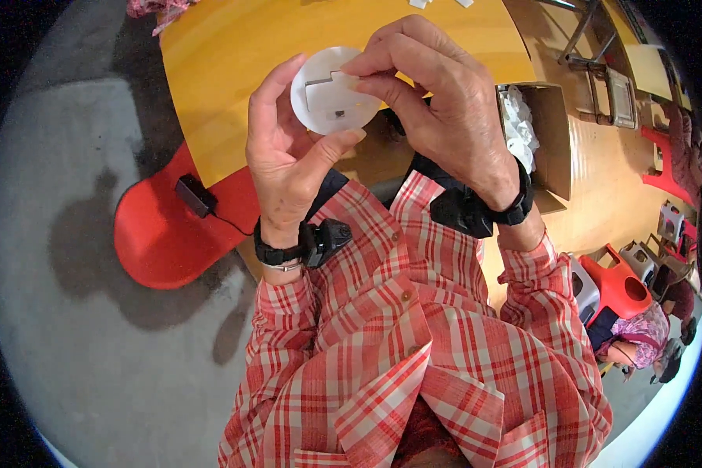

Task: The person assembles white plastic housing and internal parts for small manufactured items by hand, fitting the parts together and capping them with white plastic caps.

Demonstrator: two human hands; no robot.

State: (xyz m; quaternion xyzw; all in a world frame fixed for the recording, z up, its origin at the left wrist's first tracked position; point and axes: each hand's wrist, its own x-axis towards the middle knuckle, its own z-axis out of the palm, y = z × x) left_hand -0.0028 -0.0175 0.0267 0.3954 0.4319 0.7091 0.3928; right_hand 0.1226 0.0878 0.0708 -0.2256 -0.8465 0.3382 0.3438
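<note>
A white round disc (299,97) is up above the near edge of the yellow table. My left hand (285,148) holds it by the rim, with the thumb below and the fingers at its left side. On its face is a flat, pale squarish piece (327,95) with a dark line along its upper left edge and a small dark square mark near its bottom. At that piece's upper right, my right hand (437,93) has thumb and forefinger closed in a pinch. The fingertips partly hide what lies between them.
Below my hands is the yellow table (234,70), with small white pieces (418,3) at its far side. A cardboard box (552,140) of clear plastic bags (519,125) stands right. Left, a red seat (156,226) bears a black power adapter (195,195). People and stools are far right.
</note>
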